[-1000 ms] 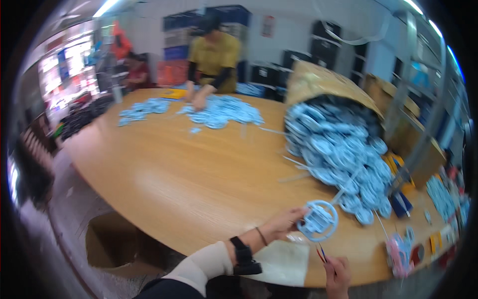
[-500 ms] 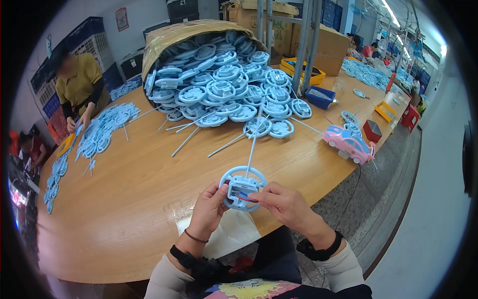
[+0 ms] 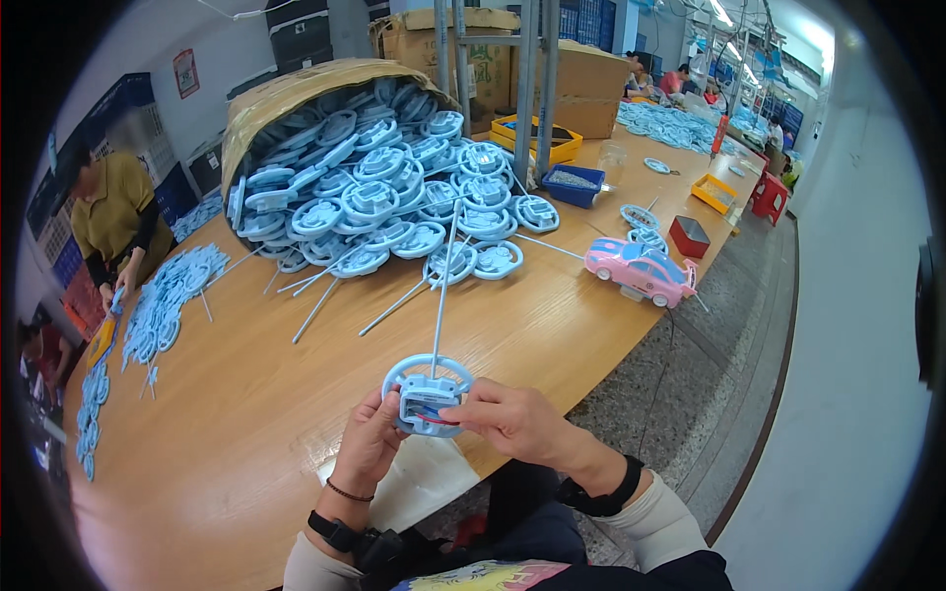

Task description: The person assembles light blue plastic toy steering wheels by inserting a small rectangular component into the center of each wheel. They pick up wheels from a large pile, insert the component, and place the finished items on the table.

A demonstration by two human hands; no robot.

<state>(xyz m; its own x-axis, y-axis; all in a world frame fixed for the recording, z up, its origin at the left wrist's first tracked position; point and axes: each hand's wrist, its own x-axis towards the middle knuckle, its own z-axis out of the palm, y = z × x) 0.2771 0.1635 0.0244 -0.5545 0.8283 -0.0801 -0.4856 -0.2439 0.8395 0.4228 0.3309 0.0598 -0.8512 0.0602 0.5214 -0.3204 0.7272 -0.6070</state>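
Observation:
My left hand [image 3: 369,439] grips the left side of a light blue toy steering wheel [image 3: 418,388], thumb near the rim. A long thin light blue rod stands up from the wheel and points away from me. Its central box is open toward me, with red and blue wires [image 3: 442,422] lying in it. At the right of that box, my right hand [image 3: 514,422] has its thumb and forefinger pinched on the wires; the fingers partly hide them. Below my hands a pale sheet [image 3: 424,485] lies at the table edge.
A large sack [image 3: 258,110] spills similar wheels, several with rods, onto the wooden table [image 3: 266,394]. A pink toy car [image 3: 639,268], blue bin [image 3: 573,187] and red box [image 3: 689,236] sit to the right. A co-worker [image 3: 110,212] handles wheels at the left.
The whole scene has shifted left in the picture as the view turned right. My hands keep the same grip on the wheel and wires, with the fingers slightly moved.

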